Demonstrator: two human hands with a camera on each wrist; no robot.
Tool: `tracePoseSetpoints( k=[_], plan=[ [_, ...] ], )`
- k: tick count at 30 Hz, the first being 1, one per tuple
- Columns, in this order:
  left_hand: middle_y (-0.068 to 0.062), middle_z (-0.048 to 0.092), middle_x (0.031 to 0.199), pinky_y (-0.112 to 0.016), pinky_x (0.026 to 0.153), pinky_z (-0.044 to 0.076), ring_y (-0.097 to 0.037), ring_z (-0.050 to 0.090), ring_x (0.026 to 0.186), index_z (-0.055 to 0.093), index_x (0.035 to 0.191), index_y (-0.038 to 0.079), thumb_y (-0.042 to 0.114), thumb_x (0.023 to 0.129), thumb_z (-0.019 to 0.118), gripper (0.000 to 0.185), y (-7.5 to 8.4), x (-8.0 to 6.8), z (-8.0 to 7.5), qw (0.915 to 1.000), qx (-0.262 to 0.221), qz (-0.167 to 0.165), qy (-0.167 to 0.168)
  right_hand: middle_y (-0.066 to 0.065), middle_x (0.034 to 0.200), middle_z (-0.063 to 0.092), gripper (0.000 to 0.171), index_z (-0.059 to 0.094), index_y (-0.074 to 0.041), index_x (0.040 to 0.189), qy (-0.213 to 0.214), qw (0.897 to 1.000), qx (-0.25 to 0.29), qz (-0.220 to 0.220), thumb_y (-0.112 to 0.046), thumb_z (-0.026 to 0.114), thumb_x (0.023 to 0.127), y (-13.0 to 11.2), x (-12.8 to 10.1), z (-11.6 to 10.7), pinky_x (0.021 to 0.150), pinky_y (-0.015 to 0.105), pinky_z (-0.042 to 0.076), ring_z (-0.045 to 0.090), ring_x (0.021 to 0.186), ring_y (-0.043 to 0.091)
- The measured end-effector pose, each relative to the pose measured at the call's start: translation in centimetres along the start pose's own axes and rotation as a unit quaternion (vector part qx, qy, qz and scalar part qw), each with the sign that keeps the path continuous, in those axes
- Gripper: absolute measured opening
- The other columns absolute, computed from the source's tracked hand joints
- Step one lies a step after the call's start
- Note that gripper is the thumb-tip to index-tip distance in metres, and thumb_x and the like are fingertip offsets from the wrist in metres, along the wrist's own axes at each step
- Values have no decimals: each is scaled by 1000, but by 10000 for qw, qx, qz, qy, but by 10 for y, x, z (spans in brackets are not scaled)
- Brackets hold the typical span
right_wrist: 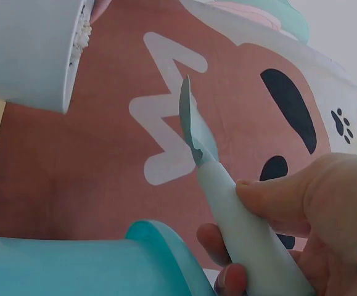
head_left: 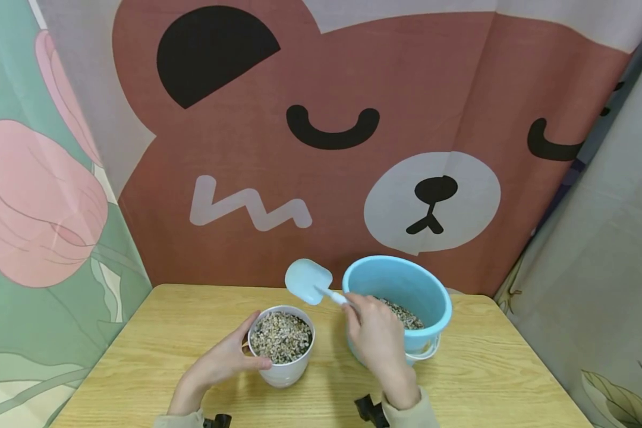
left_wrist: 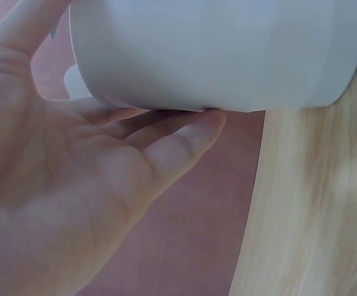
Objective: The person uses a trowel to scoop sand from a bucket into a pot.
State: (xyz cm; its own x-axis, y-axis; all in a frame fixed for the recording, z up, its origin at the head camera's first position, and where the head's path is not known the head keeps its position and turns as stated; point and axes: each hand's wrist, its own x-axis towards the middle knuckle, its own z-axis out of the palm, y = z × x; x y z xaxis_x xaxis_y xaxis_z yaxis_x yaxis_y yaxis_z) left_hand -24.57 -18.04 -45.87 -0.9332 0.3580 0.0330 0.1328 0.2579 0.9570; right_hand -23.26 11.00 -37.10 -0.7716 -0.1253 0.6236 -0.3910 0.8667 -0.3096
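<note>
A white plant pot (head_left: 283, 375), filled nearly to the rim with a speckled grainy mix (head_left: 280, 337), stands upright on the wooden table. My left hand (head_left: 222, 362) holds it from the left side, thumb at the near rim and fingers along the far side. In the left wrist view, fingertips (left_wrist: 210, 123) touch the smooth wall. My right hand (head_left: 377, 339) grips a small toy shovel (head_left: 308, 282) by its pale handle (right_wrist: 237, 225). The light-blue blade points up and left, above and behind the pot. In the right wrist view, no grains show on the blade.
Just beyond my right hand is a light-blue bucket (head_left: 440, 300) with a white handle (head_left: 425, 352), holding more grainy mix (head_left: 403, 314). The wooden table (head_left: 492, 374) ends at the back against a hanging bear-print cloth (head_left: 331, 196). A pale curtain (head_left: 599, 238) hangs on the right.
</note>
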Motion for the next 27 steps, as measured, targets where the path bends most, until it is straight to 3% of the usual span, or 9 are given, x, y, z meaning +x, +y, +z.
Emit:
tracePoseSetpoints(
  k=[7,10,14,19,22,27],
  plan=[
    [-31,15,155,-54,110,26,-42,31,136,3,154,-4,17,78,84,113,-1,0,0,10000,-70,-12,-49,1,87,71,19,74,-12,111,-285,9978,549,220,-18,68,93,8,3,-7,51,34,46,64,69,21],
    [-32,14,155,-54,110,26,-43,31,136,2,154,-5,16,78,84,113,0,0,-1,9999,-104,7,-75,0,88,71,20,74,-11,112,-433,9943,885,419,-19,65,95,11,5,-10,52,33,43,58,64,16],
    [-33,15,154,-53,110,27,-43,31,136,0,153,-6,15,80,82,113,1,1,-2,9997,-157,101,-174,-2,84,68,20,73,-14,113,-705,9849,1339,839,-21,62,98,18,9,-18,51,31,40,47,56,13],
    [-33,14,155,-53,108,30,-48,28,137,0,153,-7,15,82,80,109,5,0,-5,9991,-162,306,-233,0,87,68,22,70,-14,117,-1064,9713,1681,1306,-21,58,100,30,12,-30,54,31,41,50,60,15],
    [-32,18,154,-54,107,32,-50,27,137,6,154,-5,18,85,78,102,7,-2,-8,9993,99,353,-94,2,84,65,24,69,-12,119,-1238,9669,1709,1435,-21,57,100,41,14,-38,53,31,40,49,58,17],
    [-25,27,154,-56,109,31,-42,28,139,21,154,1,32,93,69,84,17,2,-13,9951,911,151,360,2,77,60,28,67,-12,121,-1420,9694,1473,1353,-29,59,99,63,21,-55,55,31,42,50,60,17]
  ],
)
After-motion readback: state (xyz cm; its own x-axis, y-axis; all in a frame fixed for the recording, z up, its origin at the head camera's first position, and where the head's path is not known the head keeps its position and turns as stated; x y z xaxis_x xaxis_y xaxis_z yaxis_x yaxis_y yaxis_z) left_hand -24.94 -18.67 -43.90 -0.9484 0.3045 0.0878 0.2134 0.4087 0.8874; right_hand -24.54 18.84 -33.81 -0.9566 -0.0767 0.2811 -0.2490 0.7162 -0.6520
